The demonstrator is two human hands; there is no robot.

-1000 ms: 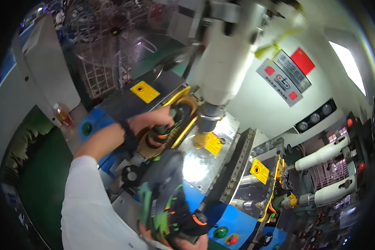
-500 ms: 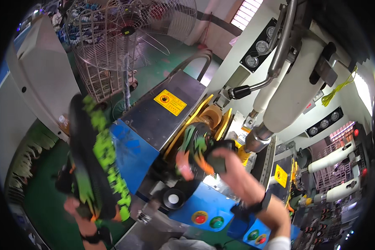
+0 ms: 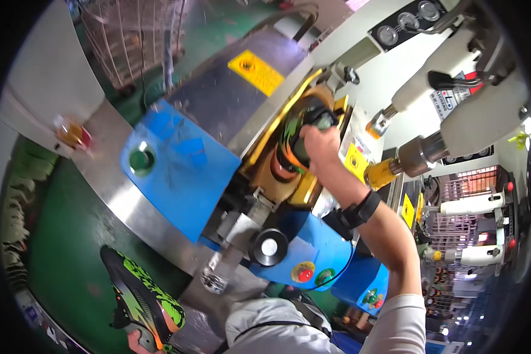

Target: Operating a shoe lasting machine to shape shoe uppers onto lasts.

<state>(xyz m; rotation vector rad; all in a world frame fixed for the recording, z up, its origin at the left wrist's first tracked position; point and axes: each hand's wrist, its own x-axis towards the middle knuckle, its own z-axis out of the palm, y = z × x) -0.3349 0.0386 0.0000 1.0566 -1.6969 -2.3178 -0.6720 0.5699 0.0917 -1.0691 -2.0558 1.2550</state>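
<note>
At the lower left my left hand (image 3: 138,342) is closed round the grey heel end of a sports shoe (image 3: 138,286). Its black sole with bright green patches is turned upward, and orange and green show on the upper. My right hand (image 3: 321,147) grips a second sports shoe (image 3: 290,133), dark with green and orange, at its ankle opening. That shoe sits in the pressing machine's brown cradle (image 3: 274,184), between yellow-edged side plates (image 3: 286,112). My fingers partly cover it.
Just right of my right hand hangs a yellow-tipped press rod (image 3: 380,174). A blue housing (image 3: 177,171) with a green button (image 3: 141,159) stands at left. Nearer are a black round knob (image 3: 269,246) and a red button (image 3: 304,275). A wire cart (image 3: 124,47) stands behind.
The right-hand shoe has moved up and away from me, into the cradle. My left hand with its shoe has dropped toward the lower edge. The view has shifted too.
</note>
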